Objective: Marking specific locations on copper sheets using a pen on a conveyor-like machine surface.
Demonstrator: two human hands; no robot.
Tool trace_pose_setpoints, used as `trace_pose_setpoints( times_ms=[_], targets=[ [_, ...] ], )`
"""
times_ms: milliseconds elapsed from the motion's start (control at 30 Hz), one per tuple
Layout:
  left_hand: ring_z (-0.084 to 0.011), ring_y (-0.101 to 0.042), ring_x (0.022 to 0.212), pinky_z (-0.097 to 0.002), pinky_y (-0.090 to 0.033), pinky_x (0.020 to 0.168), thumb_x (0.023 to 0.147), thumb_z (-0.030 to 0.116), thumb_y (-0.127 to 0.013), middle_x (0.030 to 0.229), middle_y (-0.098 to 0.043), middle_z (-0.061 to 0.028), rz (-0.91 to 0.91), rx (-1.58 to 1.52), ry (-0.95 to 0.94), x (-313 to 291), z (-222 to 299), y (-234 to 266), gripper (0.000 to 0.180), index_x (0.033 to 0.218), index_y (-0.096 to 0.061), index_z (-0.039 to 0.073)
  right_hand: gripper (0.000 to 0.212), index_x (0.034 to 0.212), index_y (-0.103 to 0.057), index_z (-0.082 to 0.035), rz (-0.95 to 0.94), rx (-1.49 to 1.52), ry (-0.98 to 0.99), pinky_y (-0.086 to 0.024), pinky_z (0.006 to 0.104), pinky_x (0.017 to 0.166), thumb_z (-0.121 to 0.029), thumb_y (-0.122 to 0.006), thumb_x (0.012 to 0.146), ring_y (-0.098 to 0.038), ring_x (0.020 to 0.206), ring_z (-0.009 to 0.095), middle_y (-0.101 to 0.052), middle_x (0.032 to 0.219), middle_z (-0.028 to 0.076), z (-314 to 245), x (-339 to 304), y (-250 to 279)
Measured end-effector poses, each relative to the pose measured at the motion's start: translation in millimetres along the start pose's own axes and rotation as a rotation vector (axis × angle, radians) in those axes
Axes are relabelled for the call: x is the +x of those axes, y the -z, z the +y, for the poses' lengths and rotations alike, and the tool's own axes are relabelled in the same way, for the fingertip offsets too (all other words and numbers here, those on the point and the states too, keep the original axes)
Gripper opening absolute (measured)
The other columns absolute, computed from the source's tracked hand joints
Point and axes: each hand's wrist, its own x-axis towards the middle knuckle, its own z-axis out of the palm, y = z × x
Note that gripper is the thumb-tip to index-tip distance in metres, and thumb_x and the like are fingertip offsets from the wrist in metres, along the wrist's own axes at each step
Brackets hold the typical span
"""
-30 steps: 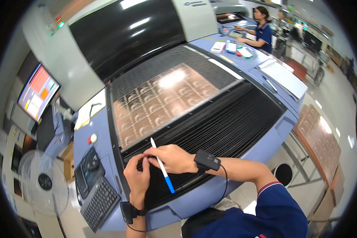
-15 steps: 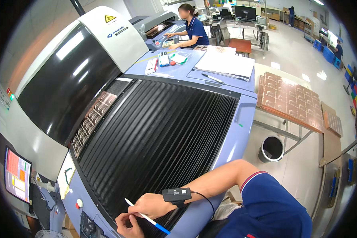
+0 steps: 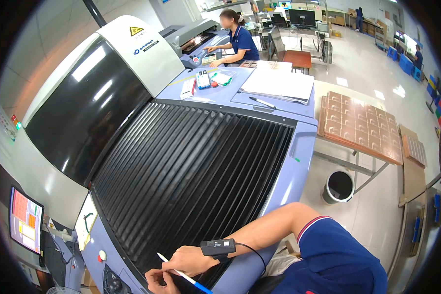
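Note:
My right hand [image 3: 185, 260] is closed around a slim white pen [image 3: 183, 276] with a blue end, which slants down to the right. Close against its fingertips, my left hand [image 3: 162, 283] has its fingers curled; whether anything small is between them is hidden. Both hands are over the near edge of a black pleated bellows cover [image 3: 196, 161] on a blue-grey machine. A small black device [image 3: 218, 247] with a cable is strapped to my right wrist.
The machine's white hood [image 3: 137, 54] with a dark window rises at the left, above a monitor [image 3: 25, 219]. Papers [image 3: 279, 84] and a marker [image 3: 262, 102] lie on its far ledge. Stacked copper panels [image 3: 360, 120] and a bucket [image 3: 339, 187] are at right. A person [image 3: 242, 41] works beyond.
The bellows cover has slid left to meet the hood, and the copper-coloured panel that showed beside it is out of sight. My hands keep nearly the same pose.

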Motion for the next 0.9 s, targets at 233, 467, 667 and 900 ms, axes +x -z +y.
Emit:
trace_pose_setpoints(
  times_ms=[233, 467, 667, 900],
  targets=[
    [-0.0214, -0.067, 0.078, -0.0322, -0.054, 0.072, 0.091, 0.006, -0.066, 0.088, -0.068, -0.0136, 0.003, 0.062, 0.000, -1.9, 8.4, -1.9, 0.016, 0.104, -0.060, -0.002, 0.013, 0.091, -0.056, -0.001, 0.048, 0.001, 0.000, -0.049, 0.0463, 0.056, -0.010, -0.065, 0.085, -0.065, 0.066, 0.041, -0.065, 0.067, 0.018, -1.4, -6.4, -2.9],
    [-0.0174, -0.067, 0.074, -0.0293, -0.054, 0.067, 0.090, 0.005, -0.068, 0.082, -0.068, -0.0109, 0.002, 0.052, 0.004, -5.3, -4.8, -2.2, 0.014, 0.101, -0.061, 0.000, 0.019, 0.094, -0.054, -0.003, -0.019, 0.045, 0.012, -0.049, 0.0445, 0.056, -0.015, -0.066, 0.086, -0.066, 0.066, 0.038, -0.066, 0.071, 0.015, -2.8, -7.7, -0.5],
    [-0.0169, -0.065, 0.073, -0.0285, -0.053, 0.067, 0.090, 0.005, -0.068, 0.083, -0.067, -0.0108, 0.010, -0.019, -0.001, -3.9, -1.9, -3.9, 0.014, 0.101, -0.060, 0.000, 0.017, 0.094, -0.054, -0.002, 0.037, 0.005, 0.032, -0.049, 0.0441, 0.056, -0.015, -0.065, 0.088, -0.065, 0.066, 0.038, -0.065, 0.071, 0.015, -2.6, -6.9, -2.6],
    [-0.0172, -0.066, 0.075, -0.0286, -0.053, 0.067, 0.091, 0.005, -0.067, 0.084, -0.067, -0.0118, -0.005, 0.005, -0.012, -3.6, -7.3, -1.6, 0.013, 0.101, -0.060, 0.000, 0.018, 0.095, -0.055, -0.002, 0.009, 0.034, 0.013, -0.050, 0.0439, 0.056, -0.015, -0.064, 0.088, -0.065, 0.065, 0.038, -0.065, 0.070, 0.016, -3.3, -6.0, -1.8]
  ],
)
